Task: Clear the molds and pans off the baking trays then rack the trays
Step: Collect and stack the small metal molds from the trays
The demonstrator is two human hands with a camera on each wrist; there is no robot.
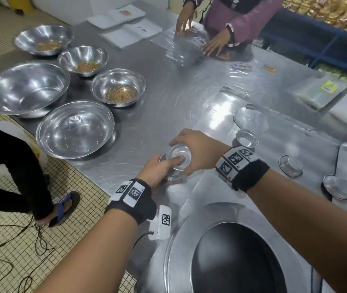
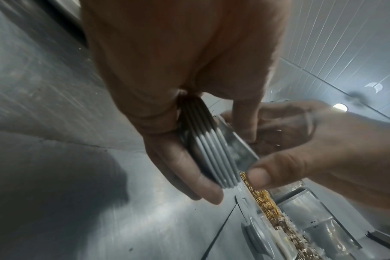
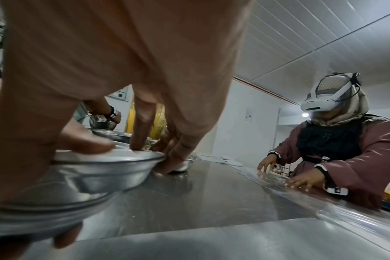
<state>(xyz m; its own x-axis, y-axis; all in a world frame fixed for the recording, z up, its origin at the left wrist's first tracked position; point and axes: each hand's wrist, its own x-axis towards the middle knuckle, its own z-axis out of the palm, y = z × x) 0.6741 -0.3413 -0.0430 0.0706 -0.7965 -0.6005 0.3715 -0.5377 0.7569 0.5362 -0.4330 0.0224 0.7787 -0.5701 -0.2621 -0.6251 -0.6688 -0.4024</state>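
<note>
Big pan sits nearest on a tray, not cleared. Left hand grips a stack of nested molds just off the tray edge; right hand grasps one mold, seating it on top. Four loose molds remain on the trays beyond. Racking not started. Bowls farther left.

We see shiny silver bowls on a grey steel table, three holding golden-brown crumbs. Black wristbands carry black-and-white square codes. A person opposite wears a mauve sleeve. The floor has small cream tiles.
</note>
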